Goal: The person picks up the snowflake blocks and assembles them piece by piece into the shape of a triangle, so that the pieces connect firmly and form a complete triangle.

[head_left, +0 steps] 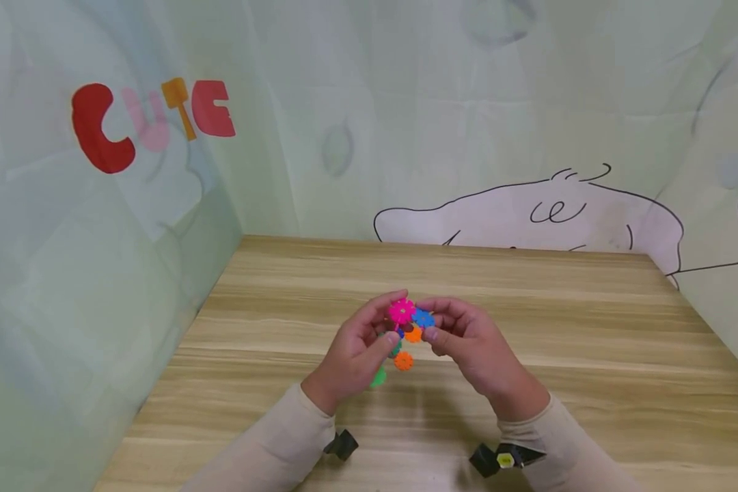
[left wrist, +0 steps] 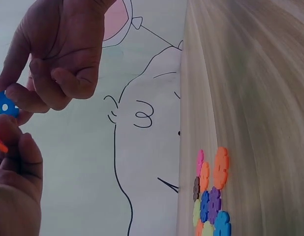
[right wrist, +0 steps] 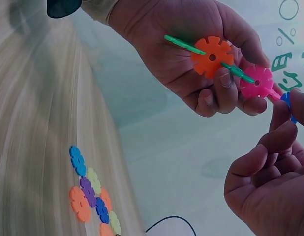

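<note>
Above the wooden table [head_left: 529, 287] my two hands meet around a small cluster of toothed plastic discs. My left hand [head_left: 369, 338] grips the cluster: a pink disc [right wrist: 257, 82], an orange disc [right wrist: 212, 57] and a green disc [right wrist: 184, 44] seen edge-on. My right hand [head_left: 445, 331] pinches a blue disc [right wrist: 286, 100] between thumb and forefinger, touching the pink one. The left wrist view shows the same blue disc [left wrist: 4, 105] at its left edge, under the right hand's fingertips [left wrist: 24, 98].
A loose pile of several coloured discs [right wrist: 90, 196] lies on the table below the hands, also in the left wrist view as the disc pile [left wrist: 211, 196]. Printed fabric walls [head_left: 129, 205] enclose the table on the left, back and right.
</note>
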Demonstrator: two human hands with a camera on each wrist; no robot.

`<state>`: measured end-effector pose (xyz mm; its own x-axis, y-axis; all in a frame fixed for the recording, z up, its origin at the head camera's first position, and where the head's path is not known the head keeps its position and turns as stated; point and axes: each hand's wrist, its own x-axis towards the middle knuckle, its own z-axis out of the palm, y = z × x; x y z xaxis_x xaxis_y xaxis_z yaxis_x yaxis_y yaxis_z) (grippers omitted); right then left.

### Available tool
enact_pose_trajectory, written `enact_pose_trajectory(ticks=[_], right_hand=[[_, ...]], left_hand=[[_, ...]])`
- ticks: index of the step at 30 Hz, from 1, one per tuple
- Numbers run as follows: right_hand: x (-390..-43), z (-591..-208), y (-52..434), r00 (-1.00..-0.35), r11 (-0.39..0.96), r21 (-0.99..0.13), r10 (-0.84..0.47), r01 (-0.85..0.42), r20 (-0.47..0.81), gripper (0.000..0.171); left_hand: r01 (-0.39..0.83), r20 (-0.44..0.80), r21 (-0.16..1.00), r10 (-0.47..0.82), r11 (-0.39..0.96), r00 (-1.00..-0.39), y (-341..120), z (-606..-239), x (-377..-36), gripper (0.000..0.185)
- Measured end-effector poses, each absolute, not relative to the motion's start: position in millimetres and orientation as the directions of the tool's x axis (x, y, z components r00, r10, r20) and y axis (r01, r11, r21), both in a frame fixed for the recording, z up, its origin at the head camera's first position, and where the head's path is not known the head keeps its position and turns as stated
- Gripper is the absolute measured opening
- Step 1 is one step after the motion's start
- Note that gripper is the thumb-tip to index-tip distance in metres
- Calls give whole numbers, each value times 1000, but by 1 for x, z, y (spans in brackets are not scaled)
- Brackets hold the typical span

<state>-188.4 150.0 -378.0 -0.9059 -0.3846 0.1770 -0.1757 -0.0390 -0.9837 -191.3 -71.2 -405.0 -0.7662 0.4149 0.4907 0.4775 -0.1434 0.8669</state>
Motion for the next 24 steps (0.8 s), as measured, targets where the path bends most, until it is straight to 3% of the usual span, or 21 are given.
enact_pose_trajectory(ticks=[13, 24], right_hand=[[-192, -366, 151, -889, 41, -981, -433, -187, 151, 31], [-202, -354, 148, -862, 20, -993, -497, -121, 95, 32]], left_hand=[[547, 544, 827, 436, -132, -717, -75, -405, -192, 51], [550, 553, 824, 396, -136, -733, -76, -405, -192, 52]])
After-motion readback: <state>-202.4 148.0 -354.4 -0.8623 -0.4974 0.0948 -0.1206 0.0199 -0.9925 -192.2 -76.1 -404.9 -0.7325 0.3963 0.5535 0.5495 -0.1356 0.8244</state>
